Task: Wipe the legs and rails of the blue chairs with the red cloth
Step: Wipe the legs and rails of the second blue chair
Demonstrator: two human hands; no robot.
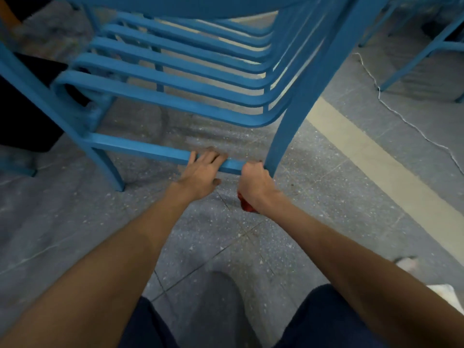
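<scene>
Cloth (246,206), red and bunched, held inside the clenched right hand (254,183), only a crumpled tail showing below the heel of the palm; fist closed tight round it at the right end of the lower rail (140,146), just beside the right leg (288,126) of the stacked blue chairs (200,6); left hand (200,172) resting on the same rail just to the left, near the fist but apart from it, fingers laid fairly straight across the top, thumb free on the near side, gripping nothing; rail running left to the left leg (105,163); above and farther off, several curved seat rails (175,59) nested one over another; bare forearms (125,247) reaching in from the near edge, over dark shorts (326,317); grey speckled floor (226,237) underneath, blurred in places; pale stripe (364,156) crossing the floor to the right of the stack; thin white cord (401,116) trailing beyond it; part of another blue chair (421,54) at far right; black shape (25,116) at left, behind the stack, too dark to identify.
</scene>
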